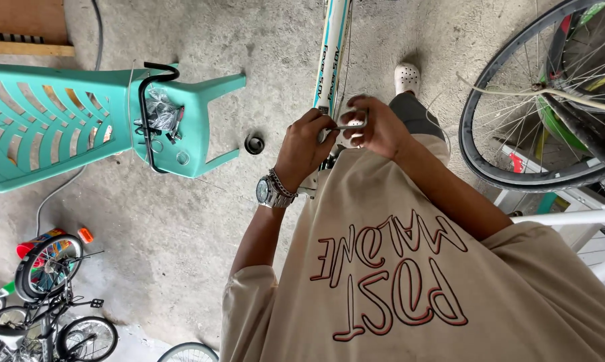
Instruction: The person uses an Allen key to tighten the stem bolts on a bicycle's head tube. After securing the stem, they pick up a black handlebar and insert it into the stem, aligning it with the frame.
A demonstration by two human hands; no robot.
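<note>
Both my hands meet at the lower end of a white and teal bicycle frame tube that runs away from me over the concrete floor. My left hand, with a metal watch on its wrist, is curled with its fingertips pinched against the tube's end. My right hand is closed around a thin silvery metal tool that points toward the left fingers. What the fingertips grip on the frame is hidden. My beige printed shirt fills the lower frame.
A teal plastic chair lies on its side at left, carrying a black bent bar and a bag of parts. A black tape roll lies on the floor. A large bicycle wheel stands right; small bicycles stand bottom left.
</note>
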